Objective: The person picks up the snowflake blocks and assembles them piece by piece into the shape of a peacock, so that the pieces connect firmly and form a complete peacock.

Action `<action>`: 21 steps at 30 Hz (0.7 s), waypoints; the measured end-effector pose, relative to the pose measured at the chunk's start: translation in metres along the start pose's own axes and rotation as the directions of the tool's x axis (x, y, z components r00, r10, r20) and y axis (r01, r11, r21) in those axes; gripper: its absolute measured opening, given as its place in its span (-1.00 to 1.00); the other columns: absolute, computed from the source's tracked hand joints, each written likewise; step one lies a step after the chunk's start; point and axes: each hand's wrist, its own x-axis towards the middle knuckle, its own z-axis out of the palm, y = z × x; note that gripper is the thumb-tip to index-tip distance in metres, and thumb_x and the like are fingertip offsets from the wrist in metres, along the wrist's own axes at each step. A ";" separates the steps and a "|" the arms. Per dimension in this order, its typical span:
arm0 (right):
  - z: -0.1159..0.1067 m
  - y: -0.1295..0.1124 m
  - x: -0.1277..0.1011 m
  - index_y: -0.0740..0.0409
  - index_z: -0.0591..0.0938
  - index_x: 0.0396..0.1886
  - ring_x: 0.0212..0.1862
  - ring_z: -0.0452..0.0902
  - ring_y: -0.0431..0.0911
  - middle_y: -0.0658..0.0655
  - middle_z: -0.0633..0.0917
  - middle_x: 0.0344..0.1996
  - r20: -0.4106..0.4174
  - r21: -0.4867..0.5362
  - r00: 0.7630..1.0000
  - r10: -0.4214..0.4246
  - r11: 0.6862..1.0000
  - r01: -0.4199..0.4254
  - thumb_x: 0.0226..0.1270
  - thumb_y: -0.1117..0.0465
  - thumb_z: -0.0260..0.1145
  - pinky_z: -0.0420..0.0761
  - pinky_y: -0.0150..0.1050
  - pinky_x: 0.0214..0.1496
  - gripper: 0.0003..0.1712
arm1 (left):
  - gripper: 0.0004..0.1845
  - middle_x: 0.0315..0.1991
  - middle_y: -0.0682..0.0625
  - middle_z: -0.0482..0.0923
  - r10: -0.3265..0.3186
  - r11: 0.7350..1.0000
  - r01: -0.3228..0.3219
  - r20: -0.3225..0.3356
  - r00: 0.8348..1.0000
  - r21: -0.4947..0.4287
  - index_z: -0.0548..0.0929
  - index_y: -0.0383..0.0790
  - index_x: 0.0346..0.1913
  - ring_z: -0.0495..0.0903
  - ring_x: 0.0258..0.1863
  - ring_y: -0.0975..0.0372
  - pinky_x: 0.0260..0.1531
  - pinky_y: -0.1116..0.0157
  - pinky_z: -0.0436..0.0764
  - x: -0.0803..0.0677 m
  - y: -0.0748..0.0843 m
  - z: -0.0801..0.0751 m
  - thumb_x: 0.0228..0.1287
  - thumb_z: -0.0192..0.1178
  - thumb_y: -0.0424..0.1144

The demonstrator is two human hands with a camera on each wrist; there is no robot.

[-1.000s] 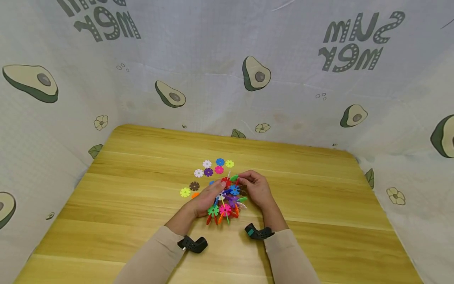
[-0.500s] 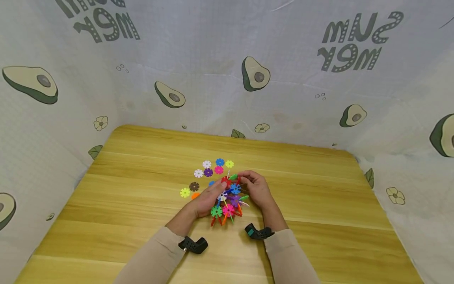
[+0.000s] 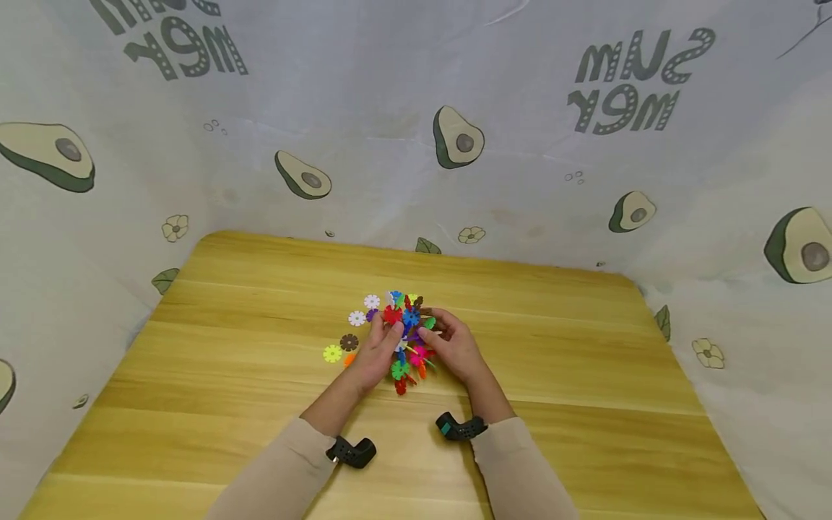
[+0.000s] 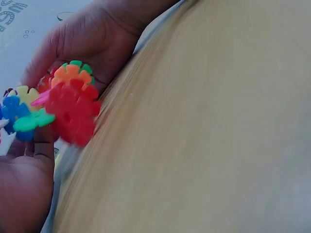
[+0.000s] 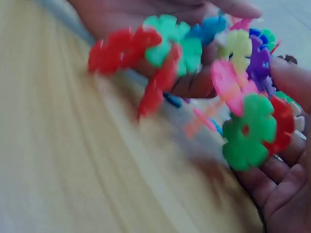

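Both hands close on a cluster of interlocked plastic flower discs [image 3: 406, 336], holding it between them just above the table [image 3: 585, 361] near its middle. The left hand [image 3: 375, 352] cups the cluster from its own side with fingers curled round the discs and the thumb up near the red disc at the top; the right hand [image 3: 451, 347] meets it from the other side, fingers wrapped round the far edge. In the right wrist view the right hand's fingers [image 5: 286, 145] lie under a green disc [image 5: 249, 131] and a pink one, which suggests the grip is there to steady the piece from below while the other hand bears on it. The left wrist view shows a red disc [image 4: 73, 112] and an orange one at the cluster's low end, close to the wood, blurred. Both forearms, in beige sleeves, angle inward from the near edge, wrists low, each bearing a black camera mount [image 3: 351, 451]. Loose discs lie flat on the table just beyond and left of the hands: white [image 3: 357, 318], brown [image 3: 349, 341] and yellow-green [image 3: 332, 353]. An avocado-print cloth [image 3: 455, 137] hangs behind.
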 end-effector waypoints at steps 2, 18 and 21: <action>0.001 0.000 0.000 0.26 0.58 0.25 -0.18 0.62 -0.28 0.38 0.71 0.08 -0.053 0.015 0.998 0.021 1.000 -0.021 0.47 0.20 0.33 0.65 -0.45 -0.13 -0.57 | -0.53 0.48 -0.31 0.29 0.016 1.000 -0.016 0.005 1.000 0.002 0.14 -0.24 0.42 0.17 0.58 -0.12 0.60 -0.09 0.15 0.001 -0.001 0.000 0.67 -0.12 -0.08; -0.073 0.021 -0.005 0.10 0.64 0.24 -0.18 0.53 -0.22 0.17 0.65 -0.09 -0.373 -0.132 0.916 0.145 0.969 -0.207 0.49 0.03 0.30 0.54 -0.48 -0.19 -0.57 | -0.47 0.51 -0.32 0.20 0.010 0.991 0.002 0.087 0.996 -0.132 0.18 -0.37 0.50 0.47 0.35 -0.20 0.34 0.21 0.58 0.003 -0.003 0.001 0.66 -0.07 -0.17; -0.082 0.023 -0.007 0.12 0.60 0.29 0.00 0.59 -0.07 0.27 0.67 0.08 -0.380 -0.166 0.909 0.170 0.954 -0.248 0.52 0.01 0.27 0.55 -0.51 -0.12 -0.53 | -0.50 0.51 -0.34 0.21 0.008 0.991 0.006 0.104 0.995 -0.133 0.23 -0.38 0.46 0.46 0.35 -0.21 0.36 0.18 0.56 0.002 -0.002 0.001 0.66 -0.06 -0.18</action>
